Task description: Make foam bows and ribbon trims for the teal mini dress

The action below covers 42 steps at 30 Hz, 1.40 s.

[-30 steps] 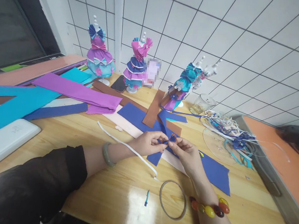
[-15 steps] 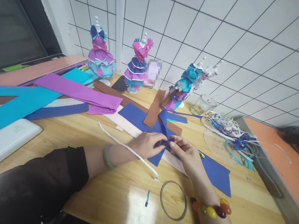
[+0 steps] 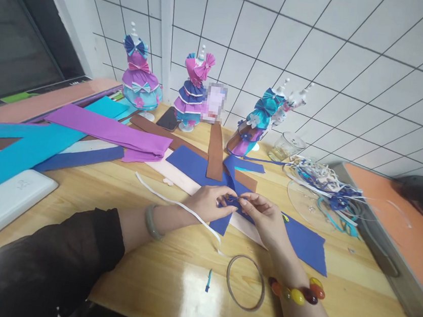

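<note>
My left hand [image 3: 208, 202] and my right hand [image 3: 264, 215] meet over the middle of the table, pinching a small dark blue strip [image 3: 230, 171] of cloth or paper between them. Its far end rises past my fingertips; the part inside them is mostly hidden. Under both hands lies a wide blue piece [image 3: 306, 243], crossing a pale pink strip [image 3: 246, 229]. A brown strip [image 3: 216, 155] rests across the blue piece, just beyond my fingers. Beside my right hand shows a small yellow-green item [image 3: 285, 218], partly covered. A narrow white strip [image 3: 176, 203] passes over my left wrist.
Dressed miniature mannequins [image 3: 141, 82] stand along the tiled wall. Purple [image 3: 109, 130] and turquoise [image 3: 50, 148] strips spread leftward near a white case [image 3: 11, 207]. Rightward are a glass [image 3: 287, 146] and tangled ribbons [image 3: 321, 178]. A ring [image 3: 228, 282] and blue scrap [image 3: 208, 281] lie in front.
The far end of the brown strip has swung left, so it lies straighter away from me. My left thumb and fingers have shifted slightly on the blue strip; my right hand stays nearly still.
</note>
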### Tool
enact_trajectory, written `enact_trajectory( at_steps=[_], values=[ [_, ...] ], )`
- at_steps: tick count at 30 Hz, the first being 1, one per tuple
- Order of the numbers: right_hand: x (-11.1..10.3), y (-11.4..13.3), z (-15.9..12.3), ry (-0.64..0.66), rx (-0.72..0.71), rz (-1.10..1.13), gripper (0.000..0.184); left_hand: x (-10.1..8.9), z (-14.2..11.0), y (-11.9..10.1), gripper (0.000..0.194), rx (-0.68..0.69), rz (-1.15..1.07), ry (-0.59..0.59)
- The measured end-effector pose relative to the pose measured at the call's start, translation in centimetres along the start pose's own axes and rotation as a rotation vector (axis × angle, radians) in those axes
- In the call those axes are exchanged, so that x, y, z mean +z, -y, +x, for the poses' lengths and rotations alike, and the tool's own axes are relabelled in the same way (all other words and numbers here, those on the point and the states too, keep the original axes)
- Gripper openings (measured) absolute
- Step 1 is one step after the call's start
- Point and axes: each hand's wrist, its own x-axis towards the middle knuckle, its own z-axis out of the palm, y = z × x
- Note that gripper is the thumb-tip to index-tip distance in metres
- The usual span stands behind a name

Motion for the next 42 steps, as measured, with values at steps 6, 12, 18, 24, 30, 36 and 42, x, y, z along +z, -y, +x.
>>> enact_trajectory(
  at_steps=[6,12,18,24,30,36,42],
  values=[
    [-0.2,0.2,0.0,-0.018,-0.021,-0.036,0.020,-0.3,0.7,0.5,0.041,-0.088,-0.264,0.006],
    [0.0,0.3,-0.1,0.009,-0.012,-0.069,0.022,-0.8,0.8,0.5,0.033,-0.159,-0.424,0.127],
    [0.5,0.5,-0.3,0.046,0.005,-0.092,0.023,-0.3,0.9,1.1,0.029,-0.122,-0.512,0.135],
    [0.6,0.8,-0.2,0.011,-0.006,-0.026,0.026,-0.4,1.3,1.2,0.040,-0.187,-0.711,0.186],
    [0.5,0.6,-0.1,-0.006,0.024,-0.006,0.033,-0.6,1.6,0.9,0.044,-0.253,-0.798,0.129],
    [1.1,0.5,-0.3,0.068,0.060,-0.064,0.036,-0.4,1.7,1.4,0.043,-0.228,-0.781,0.071],
    [1.0,0.0,-0.3,0.049,0.069,-0.113,0.035,-0.4,1.8,1.4,0.043,-0.246,-0.748,0.049]
  ],
)
